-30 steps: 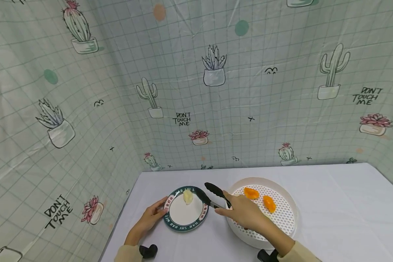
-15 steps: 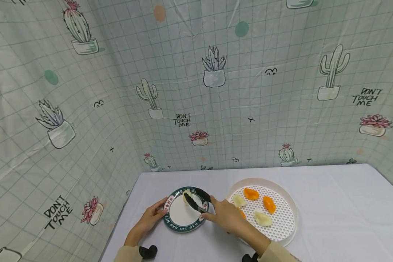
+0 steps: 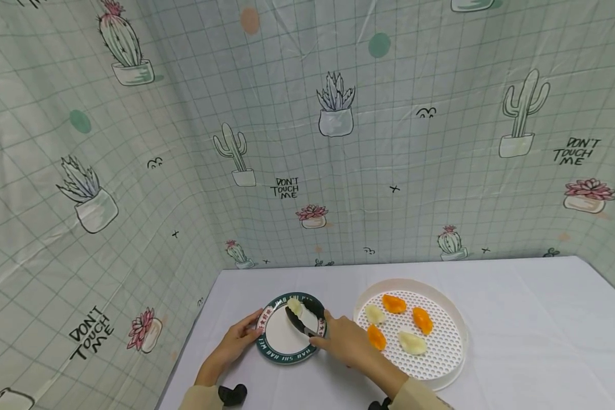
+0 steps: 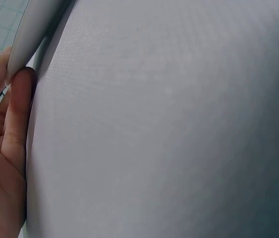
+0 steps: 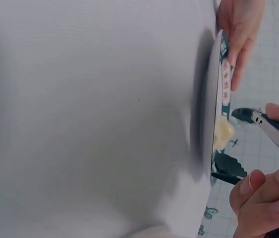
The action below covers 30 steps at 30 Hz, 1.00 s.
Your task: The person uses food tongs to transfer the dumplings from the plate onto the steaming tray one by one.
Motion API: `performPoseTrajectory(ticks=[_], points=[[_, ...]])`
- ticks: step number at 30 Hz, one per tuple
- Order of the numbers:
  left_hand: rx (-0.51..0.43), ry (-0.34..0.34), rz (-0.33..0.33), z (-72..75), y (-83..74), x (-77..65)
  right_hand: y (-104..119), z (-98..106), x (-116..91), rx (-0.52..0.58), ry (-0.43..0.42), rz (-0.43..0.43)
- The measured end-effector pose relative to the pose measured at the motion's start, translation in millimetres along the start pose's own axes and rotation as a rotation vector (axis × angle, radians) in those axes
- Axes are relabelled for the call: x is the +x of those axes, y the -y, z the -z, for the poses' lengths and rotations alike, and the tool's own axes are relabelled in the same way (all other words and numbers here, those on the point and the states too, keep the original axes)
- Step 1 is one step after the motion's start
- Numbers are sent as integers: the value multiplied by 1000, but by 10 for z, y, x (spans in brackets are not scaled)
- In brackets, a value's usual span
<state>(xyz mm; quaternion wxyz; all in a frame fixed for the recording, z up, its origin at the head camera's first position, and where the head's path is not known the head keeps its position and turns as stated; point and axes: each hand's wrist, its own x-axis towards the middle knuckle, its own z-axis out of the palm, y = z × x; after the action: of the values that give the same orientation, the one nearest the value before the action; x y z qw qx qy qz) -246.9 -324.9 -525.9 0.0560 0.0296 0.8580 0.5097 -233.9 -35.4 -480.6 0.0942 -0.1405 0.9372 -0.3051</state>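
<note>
My left hand (image 3: 236,340) pinches the left rim of a round white plate (image 3: 283,337) with a dark green, lettered border. In the left wrist view its thumb and fingers (image 4: 16,119) close on the plate's edge. One pale yellow, lumpy, dumpling-like piece (image 3: 295,306) lies toward the plate's far side. Over the plate, my right hand (image 3: 345,339) grips black-tipped metal tongs (image 3: 294,320). The spread tips stand on either side of the pale piece. In the right wrist view the tongs (image 5: 276,135) show a gap on both sides of that piece (image 5: 223,133).
Right of the plate stands a round white perforated tray (image 3: 460,341) with a raised rim. It bears three orange pieces (image 3: 422,320) and two pale ones (image 3: 412,343), spaced apart. A white cloth (image 3: 523,324) covers the table, and a cactus-print curtain (image 3: 389,216) hangs behind.
My right hand has moved left from beside the tray, carrying the tongs over the plate to the pale piece. More of the tray now shows. The left hand and plate have stayed put.
</note>
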Motion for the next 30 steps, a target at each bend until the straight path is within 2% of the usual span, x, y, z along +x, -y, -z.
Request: performPoseTrajectory(ticks=[9,18,21,24,26,29,30], points=[[-27,22,-15,14,20,4,58,-17,19,-30,4,-17],[1,-1,-3,9,41,15,73,-19,57,-75,-27,-15],[5,11,-66,26,73,9,76,-29,71,-102,-38,-17],[-2,28,-167,44,107,-9,80,-38,75,-117,-37,-25],[-5,33,-195,48,113,-14,81,-46,76,-125,-37,-25],[-9,37,-151,46,104,-2,86,-48,71,-135,-37,-27],[-12,30,-117,43,91,3,86,-49,69,-139,-38,-26]])
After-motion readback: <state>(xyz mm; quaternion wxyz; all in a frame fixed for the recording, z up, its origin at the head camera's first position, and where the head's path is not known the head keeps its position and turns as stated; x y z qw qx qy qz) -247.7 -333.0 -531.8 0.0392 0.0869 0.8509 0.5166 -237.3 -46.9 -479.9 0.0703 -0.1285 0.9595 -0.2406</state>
